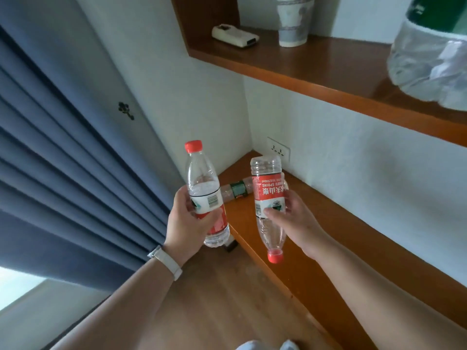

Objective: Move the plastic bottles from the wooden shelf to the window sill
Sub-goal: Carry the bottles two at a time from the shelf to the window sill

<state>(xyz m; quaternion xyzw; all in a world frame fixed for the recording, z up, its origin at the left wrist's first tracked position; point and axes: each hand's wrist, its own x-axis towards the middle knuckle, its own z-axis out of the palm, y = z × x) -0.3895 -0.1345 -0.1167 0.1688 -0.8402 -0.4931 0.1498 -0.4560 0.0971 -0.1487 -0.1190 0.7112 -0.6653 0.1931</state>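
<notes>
Left hand (192, 223) clamped on upright bottle (204, 193); right hand (290, 215) pinching inverted bottle (267, 198) by fingertips, above wooden shelf (316, 248). Could slip from that light pinch. Third bottle (236, 189) lying behind.

— Those two bottles (202, 188) (269, 198)? 
— Clear glossy plastic, red paper-like labels, matt red caps.
— The shelf (316, 64), upper right? 
— Polished brown wood, slightly shiny.
— And left? 
— Curtain (63, 160): matt blue cloth in folds. The wall (366, 157) looks faintly rough.

Head view, tilted down, close range
</notes>
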